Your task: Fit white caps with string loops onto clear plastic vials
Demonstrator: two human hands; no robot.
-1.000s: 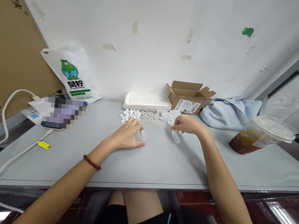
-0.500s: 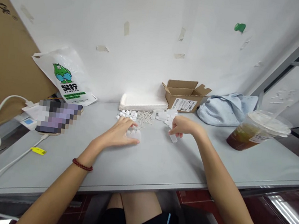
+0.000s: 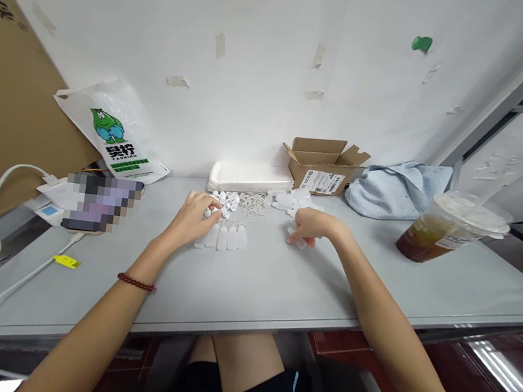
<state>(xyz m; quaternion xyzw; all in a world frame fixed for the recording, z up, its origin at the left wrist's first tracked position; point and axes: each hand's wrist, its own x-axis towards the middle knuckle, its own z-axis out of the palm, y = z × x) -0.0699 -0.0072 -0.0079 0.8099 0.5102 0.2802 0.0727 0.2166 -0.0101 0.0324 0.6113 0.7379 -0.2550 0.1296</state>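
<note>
My left hand (image 3: 198,212) is at the near left edge of a pile of small white caps (image 3: 229,201), thumb and forefinger closed around a white cap. Just in front lie several flat, translucent white plastic pieces (image 3: 222,239) with rounded ends, set side by side in a row. My right hand (image 3: 312,226) is curled closed over a similar translucent plastic piece (image 3: 302,244), which is partly hidden under the fingers. Behind that hand is a loose heap of the same translucent pieces (image 3: 296,200). White looped strings (image 3: 253,203) lie between the caps and the heap.
White flat packets (image 3: 251,180) are stacked against the wall beside an open cardboard box (image 3: 324,169). On the right are a pale blue cloth bundle (image 3: 395,190) and a drink cup (image 3: 448,228). Leftward lie a phone (image 3: 105,205), a charging cable (image 3: 15,293) and a printed plastic bag (image 3: 116,134).
My left hand has moved left and back from the row of translucent pieces to the caps, uncovering the row. My right hand has shifted slightly left and towards me with its piece.
</note>
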